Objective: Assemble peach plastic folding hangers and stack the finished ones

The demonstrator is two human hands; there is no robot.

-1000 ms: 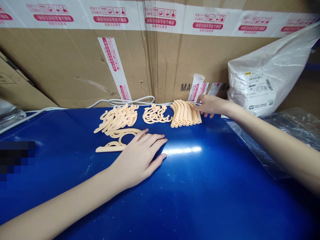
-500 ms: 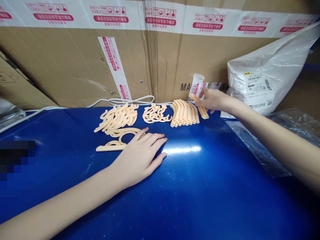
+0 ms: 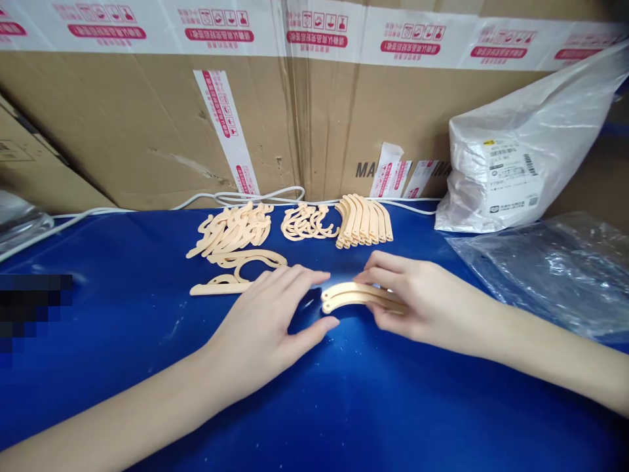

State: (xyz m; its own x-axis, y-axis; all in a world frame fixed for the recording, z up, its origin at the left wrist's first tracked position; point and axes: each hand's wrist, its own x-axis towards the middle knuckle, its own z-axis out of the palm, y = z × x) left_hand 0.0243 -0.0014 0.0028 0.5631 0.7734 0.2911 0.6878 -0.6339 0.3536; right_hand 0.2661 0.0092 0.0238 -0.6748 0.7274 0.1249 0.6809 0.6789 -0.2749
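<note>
My right hand [image 3: 422, 298] grips a curved beige hanger arm [image 3: 346, 295] by its right part, above the middle of the blue table. A lengthwise groove and small holes show at the arm's free left end. My left hand [image 3: 268, 328] is open, its thumb and fingers spread just left of that end without touching it. Beyond the left hand lie several loose beige hanger pieces [image 3: 219, 288], partly hidden by its fingers. Farther back are a heap of hanger arms [image 3: 236, 229], a cluster of small hooks [image 3: 304, 223] and a neat row of curved hanger arms [image 3: 363, 219].
Large cardboard boxes [image 3: 147, 124] stand along the back of the blue table [image 3: 344, 406]. A white cable [image 3: 196, 198] runs along their foot. At the right are a white labelled bag [image 3: 472, 177] and clear plastic film [image 3: 550, 269].
My right hand has come from the right end of the row towards me and leftward, carrying the hanger arm. My left hand has opened wider and barely shifted.
</note>
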